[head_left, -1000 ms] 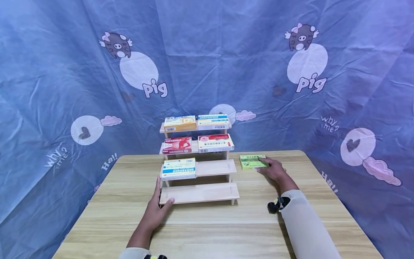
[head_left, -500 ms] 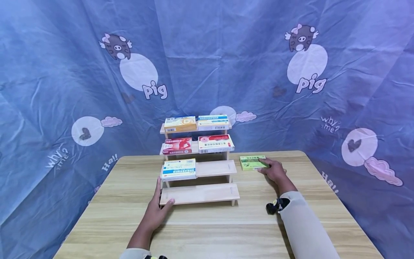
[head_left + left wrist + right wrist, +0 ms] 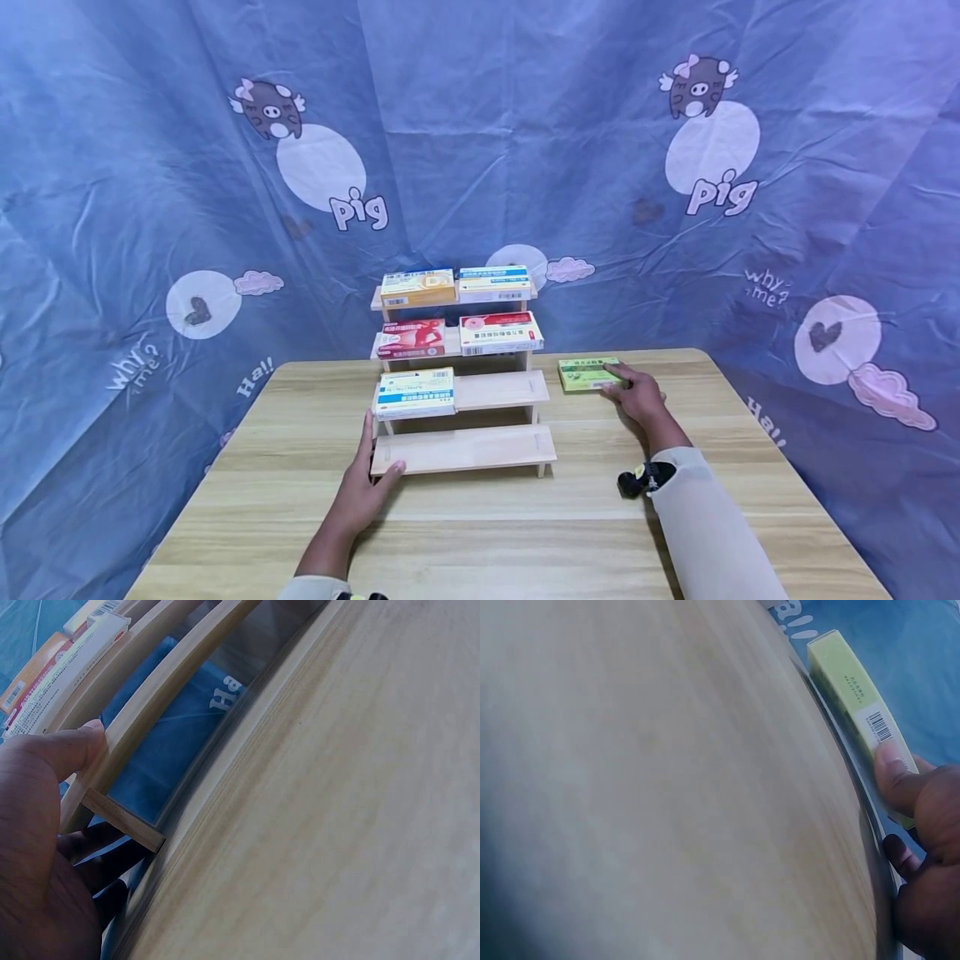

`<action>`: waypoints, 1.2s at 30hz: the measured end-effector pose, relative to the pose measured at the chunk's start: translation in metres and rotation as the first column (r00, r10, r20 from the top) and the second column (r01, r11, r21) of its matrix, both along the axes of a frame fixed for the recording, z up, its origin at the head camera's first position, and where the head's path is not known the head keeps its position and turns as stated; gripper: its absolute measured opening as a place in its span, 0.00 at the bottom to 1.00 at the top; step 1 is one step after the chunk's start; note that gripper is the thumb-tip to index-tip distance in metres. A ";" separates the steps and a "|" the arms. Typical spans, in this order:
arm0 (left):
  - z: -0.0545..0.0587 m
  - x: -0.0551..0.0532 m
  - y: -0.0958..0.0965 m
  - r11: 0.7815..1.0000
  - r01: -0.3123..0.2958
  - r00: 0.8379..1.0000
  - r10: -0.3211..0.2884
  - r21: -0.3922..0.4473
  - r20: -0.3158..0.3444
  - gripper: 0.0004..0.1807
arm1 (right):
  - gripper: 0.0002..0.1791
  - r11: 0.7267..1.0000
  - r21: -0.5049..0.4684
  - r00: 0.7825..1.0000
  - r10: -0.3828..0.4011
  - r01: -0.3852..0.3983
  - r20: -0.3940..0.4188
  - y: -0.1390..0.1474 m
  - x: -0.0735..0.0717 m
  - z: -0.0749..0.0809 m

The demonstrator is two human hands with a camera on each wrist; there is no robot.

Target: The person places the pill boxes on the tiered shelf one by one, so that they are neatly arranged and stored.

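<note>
In the head view, a pale wooden tiered display stand [image 3: 465,450] stands on the table. My left hand [image 3: 360,492] holds its left end at the lowest step. The left wrist view shows that thumb [image 3: 91,733] against the step's edge, with fingers down beside the leg. To the stand's right, my right hand [image 3: 637,398] pinches a flat green medicine box [image 3: 587,377] by its right end. In the right wrist view the thumb [image 3: 891,765] presses the box's barcode side; the fingers behind the box are mostly hidden.
Upper tiers bear an orange-and-white box [image 3: 417,287], a blue-and-white box [image 3: 493,283], a red box [image 3: 411,337] and a red-and-white box [image 3: 500,332]. Another white-and-blue box [image 3: 415,392] lies left on the third tier. A blue printed cloth [image 3: 480,183] hangs behind the table [image 3: 495,550].
The green box has shifted slightly to the right with my right hand. My left hand stays at the stand's left end.
</note>
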State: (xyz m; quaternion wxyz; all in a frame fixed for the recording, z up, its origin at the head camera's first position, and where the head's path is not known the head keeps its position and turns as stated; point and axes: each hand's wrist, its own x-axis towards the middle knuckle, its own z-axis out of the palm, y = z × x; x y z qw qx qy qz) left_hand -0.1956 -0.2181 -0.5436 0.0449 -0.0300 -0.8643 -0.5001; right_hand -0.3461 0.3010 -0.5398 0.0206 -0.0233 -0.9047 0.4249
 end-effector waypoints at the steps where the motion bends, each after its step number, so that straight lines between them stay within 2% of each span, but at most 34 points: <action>1: 0.000 0.000 0.000 1.000 0.000 1.000 0.000 0.000 0.004 0.58 | 0.32 1.000 -0.005 1.000 -0.002 0.002 0.001 0.000 0.000 0.000; 6: 0.000 0.000 -0.001 1.000 0.002 1.000 -0.002 -0.002 0.025 0.59 | 0.33 0.999 -0.039 1.000 -0.031 0.031 -0.003 0.000 0.003 -0.001; 9: 0.000 -0.001 0.000 1.000 0.001 1.000 -0.001 -0.008 0.031 0.58 | 0.33 0.994 -0.100 0.998 -0.055 0.053 -0.021 0.000 0.005 -0.002; 14: 0.000 -0.002 0.000 1.000 -0.001 1.000 0.001 -0.008 0.026 0.58 | 0.32 0.971 -0.225 0.994 -0.093 0.076 -0.064 -0.001 0.005 -0.003; 22: -0.001 -0.002 0.000 1.000 -0.003 1.000 0.003 -0.016 0.023 0.58 | 0.32 0.938 -0.325 0.980 -0.164 0.119 -0.115 -0.005 0.007 0.002; 26: -0.002 -0.003 -0.001 1.000 0.000 1.000 0.001 -0.020 0.016 0.58 | 0.31 0.897 -0.421 0.962 -0.220 0.134 -0.163 -0.008 0.011 0.007; 29: -0.003 -0.003 -0.001 1.000 0.001 1.000 -0.001 -0.022 0.015 0.58 | 0.31 0.875 -0.462 0.939 -0.267 0.141 -0.219 -0.012 0.013 0.012; 33: -0.004 -0.003 -0.001 1.000 0.003 1.000 -0.002 -0.025 0.015 0.58 | 0.30 0.875 -0.464 0.908 -0.300 0.140 -0.293 -0.017 0.013 0.019; 36: -0.004 -0.004 -0.001 1.000 0.002 1.000 -0.002 -0.024 0.013 0.58 | 0.29 0.879 -0.458 0.892 -0.310 0.137 -0.329 -0.021 0.013 0.025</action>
